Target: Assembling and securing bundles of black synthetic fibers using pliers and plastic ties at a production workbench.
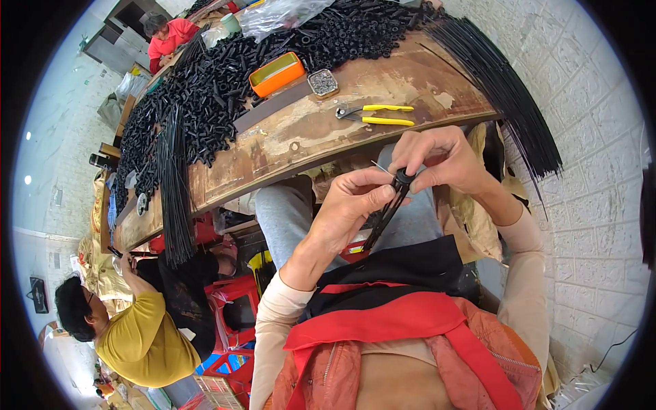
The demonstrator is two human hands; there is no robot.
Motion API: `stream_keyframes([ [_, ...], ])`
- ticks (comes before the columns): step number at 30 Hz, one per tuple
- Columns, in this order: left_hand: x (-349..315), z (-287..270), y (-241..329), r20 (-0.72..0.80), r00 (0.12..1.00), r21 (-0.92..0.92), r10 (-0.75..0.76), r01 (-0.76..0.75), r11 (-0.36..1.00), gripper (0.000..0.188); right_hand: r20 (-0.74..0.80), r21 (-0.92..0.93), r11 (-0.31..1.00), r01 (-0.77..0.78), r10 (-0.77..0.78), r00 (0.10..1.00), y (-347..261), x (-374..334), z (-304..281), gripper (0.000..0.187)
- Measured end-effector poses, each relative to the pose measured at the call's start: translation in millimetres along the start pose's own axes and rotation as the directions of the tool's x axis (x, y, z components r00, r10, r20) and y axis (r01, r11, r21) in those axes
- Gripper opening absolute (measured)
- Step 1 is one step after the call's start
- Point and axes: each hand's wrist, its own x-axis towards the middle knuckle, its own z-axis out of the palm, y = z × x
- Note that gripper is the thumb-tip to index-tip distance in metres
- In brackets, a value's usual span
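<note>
Above my lap, my left hand [352, 208] pinches a bundle of thin black umbrella ribs [380, 224] just below a round black hub [404, 176]. The ribs hang down at a slant from the hub. My right hand [444, 160] is closed at the hub's top and side, thumb and fingertips pressed around it. A short, thin pale wire [380, 166] sticks out between the two hands; which fingers grip it I cannot tell. Beyond my hands, yellow-handled pliers [383, 115] lie on the wooden table [273, 152], jaws pointing left.
A large heap of black tubular parts [198, 102] covers the table's far left. An orange box [277, 74] and a small container of metal bits [322, 83] stand near it. Long black rods [174, 184] overhang the edge. A co-worker in yellow [147, 335] sits at left.
</note>
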Motion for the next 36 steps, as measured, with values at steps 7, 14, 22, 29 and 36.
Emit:
stream_keyframes([
  [7, 2.5, 8.2, -5.8, -0.205, 0.887, 0.676, 0.414, -0.178, 0.715, 0.025, -0.291, 0.005, 1.000, -0.022, 0.023, 0.956, 10.4, -3.7, 8.4, 0.026],
  [14, -17.9, 14.0, 15.6, -0.181, 0.823, 0.588, 0.538, -0.348, 0.730, 0.023, -0.345, 0.177, 0.957, 0.231, -0.160, 0.925, 19.9, 19.3, 60.5, 0.035],
  [22, -35.0, -13.7, 52.6, -0.137, 0.749, 0.623, 0.649, -0.444, 0.644, 0.051, -0.137, 0.028, 0.983, -0.184, 0.186, 0.973, 83.7, 14.2, 69.0, 0.014],
  [29, -40.3, -34.2, 63.2, -0.170, 0.777, 0.614, 0.606, -0.397, 0.682, 0.050, -0.211, -0.078, 0.983, -0.169, 0.149, 0.966, 83.2, 21.8, 92.8, 0.012],
  [36, -39.4, -41.2, 66.3, -0.147, 0.789, 0.597, 0.597, -0.410, 0.690, 0.044, -0.194, -0.173, 0.966, -0.193, 0.159, 0.968, 79.5, 30.3, 95.6, 0.014],
])
